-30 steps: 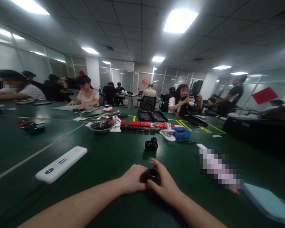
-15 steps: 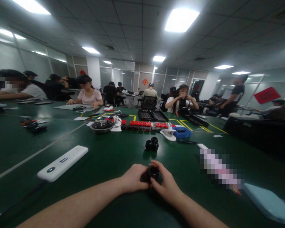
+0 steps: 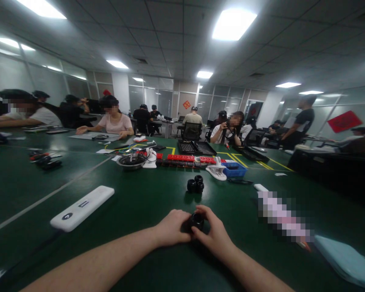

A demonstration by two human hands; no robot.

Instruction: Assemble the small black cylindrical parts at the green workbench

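Low in the middle of the view, a round black part (image 3: pixel 197 220) with a hole in its top is held between both hands. My left hand (image 3: pixel 174 227) wraps its left side, with the fingertips partly hidden behind it. The thumb and fingers of my right hand (image 3: pixel 214 231) grip it from the right. Beyond the hands, several similar black parts (image 3: pixel 195 185) stand in a close cluster on the green table (image 3: pixel 134 259).
A white power bank (image 3: pixel 82 208) lies to the left, a light blue case (image 3: pixel 345 259) to the right. Farther back are a metal bowl (image 3: pixel 131 161), red strips (image 3: pixel 185 158), a white clamp (image 3: pixel 216 170) and a blue bin (image 3: pixel 235 170). People sit around the room.
Both hands keep hold of the black part, almost unmoved. Across the table, a person's hands and another person's arm have shifted. The view has moved very slightly.
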